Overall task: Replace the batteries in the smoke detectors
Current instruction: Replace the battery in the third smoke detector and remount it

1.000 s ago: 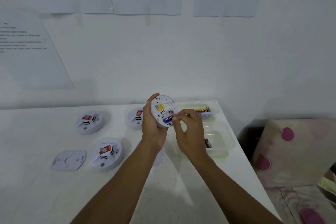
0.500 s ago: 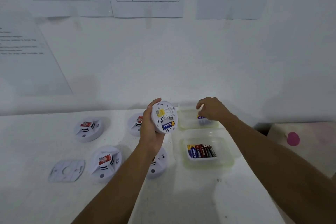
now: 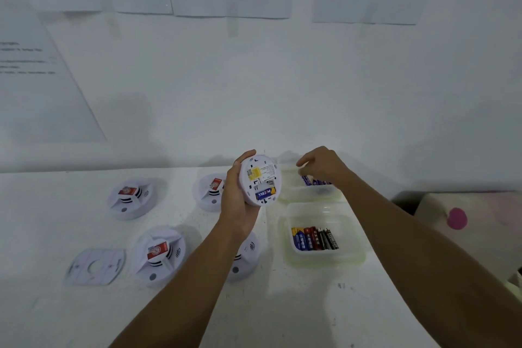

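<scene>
The left hand (image 3: 236, 200) clasped a round white plastic smoke detector (image 3: 261, 179), blue battery (image 3: 265, 194) seated; the right hand's (image 3: 322, 167) grip over the clear tub (image 3: 308, 195) stayed unreadable.

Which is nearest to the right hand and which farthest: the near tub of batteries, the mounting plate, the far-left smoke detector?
From the right hand:
1. Near tub of batteries, just below it on the right.
2. Far-left smoke detector, across the table.
3. Mounting plate, front left corner.

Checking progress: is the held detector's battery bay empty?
No, a blue battery sits in the detector held by the left hand.
</scene>
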`<act>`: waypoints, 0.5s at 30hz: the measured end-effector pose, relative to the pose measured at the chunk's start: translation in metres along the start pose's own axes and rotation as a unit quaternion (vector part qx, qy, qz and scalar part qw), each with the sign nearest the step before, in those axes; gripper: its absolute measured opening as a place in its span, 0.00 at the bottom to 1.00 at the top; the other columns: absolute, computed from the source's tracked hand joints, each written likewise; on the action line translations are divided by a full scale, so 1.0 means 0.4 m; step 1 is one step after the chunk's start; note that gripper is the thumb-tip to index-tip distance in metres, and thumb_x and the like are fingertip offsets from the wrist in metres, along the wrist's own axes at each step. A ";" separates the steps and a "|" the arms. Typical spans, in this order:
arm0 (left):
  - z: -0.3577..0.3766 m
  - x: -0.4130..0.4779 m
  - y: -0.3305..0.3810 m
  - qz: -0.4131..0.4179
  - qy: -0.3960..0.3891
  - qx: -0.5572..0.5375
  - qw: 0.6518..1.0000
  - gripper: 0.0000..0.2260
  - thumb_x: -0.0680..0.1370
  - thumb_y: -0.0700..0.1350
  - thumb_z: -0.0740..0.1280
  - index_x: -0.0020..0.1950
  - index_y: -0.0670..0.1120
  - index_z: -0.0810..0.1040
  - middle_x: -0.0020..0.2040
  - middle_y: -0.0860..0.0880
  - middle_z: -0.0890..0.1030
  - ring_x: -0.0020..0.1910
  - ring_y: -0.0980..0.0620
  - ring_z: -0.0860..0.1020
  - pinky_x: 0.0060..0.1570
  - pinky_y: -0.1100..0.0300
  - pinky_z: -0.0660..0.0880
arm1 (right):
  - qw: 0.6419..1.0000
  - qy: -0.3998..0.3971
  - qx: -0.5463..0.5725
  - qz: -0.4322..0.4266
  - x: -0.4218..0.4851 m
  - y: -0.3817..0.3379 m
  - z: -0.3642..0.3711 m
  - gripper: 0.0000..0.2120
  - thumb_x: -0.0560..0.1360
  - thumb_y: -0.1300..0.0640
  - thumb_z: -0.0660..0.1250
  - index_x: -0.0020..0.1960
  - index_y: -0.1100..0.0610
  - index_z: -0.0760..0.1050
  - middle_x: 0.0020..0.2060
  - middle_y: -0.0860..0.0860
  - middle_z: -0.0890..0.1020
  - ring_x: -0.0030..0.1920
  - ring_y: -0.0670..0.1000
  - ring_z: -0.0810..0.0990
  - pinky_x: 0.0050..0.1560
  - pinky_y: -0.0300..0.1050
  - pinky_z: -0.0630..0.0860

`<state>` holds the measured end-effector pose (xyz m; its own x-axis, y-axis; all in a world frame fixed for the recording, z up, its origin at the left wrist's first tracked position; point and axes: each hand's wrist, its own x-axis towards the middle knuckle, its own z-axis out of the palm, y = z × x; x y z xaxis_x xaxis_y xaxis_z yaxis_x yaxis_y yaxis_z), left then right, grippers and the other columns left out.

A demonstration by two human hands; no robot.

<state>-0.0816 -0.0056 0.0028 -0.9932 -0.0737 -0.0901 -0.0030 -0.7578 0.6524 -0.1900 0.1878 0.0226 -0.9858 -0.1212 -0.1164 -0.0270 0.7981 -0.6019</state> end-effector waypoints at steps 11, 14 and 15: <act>0.029 -0.046 -0.001 -0.002 -0.014 0.015 1.000 0.14 0.83 0.49 0.55 0.61 0.49 0.77 0.56 0.45 0.81 0.55 0.45 0.78 0.53 0.50 0.77 | 0.942 -0.025 0.306 -0.136 -0.307 -0.136 -0.027 0.04 0.73 0.67 0.71 0.47 0.66 0.78 0.42 0.58 0.85 0.40 0.57 0.85 0.39 0.45 0.80; 0.035 -0.079 -0.001 0.000 -0.025 0.040 0.999 0.13 0.83 0.49 0.56 0.61 0.50 0.77 0.54 0.45 0.81 0.51 0.47 0.80 0.52 0.50 0.77 | 0.933 -0.020 0.332 -0.136 -0.356 -0.149 0.024 0.03 0.73 0.67 0.70 0.47 0.66 0.78 0.42 0.59 0.85 0.40 0.56 0.85 0.42 0.46 0.82; 0.036 -0.090 -0.002 0.002 -0.028 0.046 0.999 0.13 0.83 0.49 0.56 0.61 0.50 0.77 0.54 0.45 0.81 0.50 0.47 0.80 0.51 0.50 0.77 | 0.929 -0.011 0.346 -0.132 -0.370 -0.151 0.036 0.03 0.74 0.67 0.70 0.47 0.66 0.78 0.43 0.58 0.85 0.40 0.56 0.85 0.43 0.47 0.82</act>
<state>-0.0474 0.0069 0.0162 -0.9982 -0.0376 -0.0467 -0.0075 -0.6948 0.7191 -0.0401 0.1490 0.0650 -0.9559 -0.2773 0.0965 -0.1472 0.1681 -0.9747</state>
